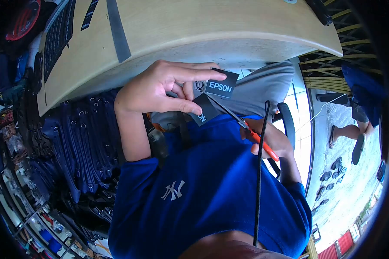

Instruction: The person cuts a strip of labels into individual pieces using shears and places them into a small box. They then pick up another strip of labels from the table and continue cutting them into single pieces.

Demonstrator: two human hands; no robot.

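My left hand (160,88) pinches black fabric labels between thumb and fingers. The upper label (225,81) reads EPSON in white and lies under my index fingertip. Below it, my thumb presses on a second dark label (206,108), its lettering partly covered. Orange-handled scissors (262,140) are in my right hand (273,137), closed round the handles. Their blades point up and left, into the space between the two labels. Whether the labels are still joined is hidden near the blade tips. Both hands are over my lap, just off the table's near edge.
The pale table (173,26) carries a grey strip (118,34), a narrow EPSON label strip (89,16) and a dark sheet (58,39). Dark straps with metal rings (80,146) hang at left. A black cord (259,185) crosses my right side. Another person's leg (346,131) shows at right.
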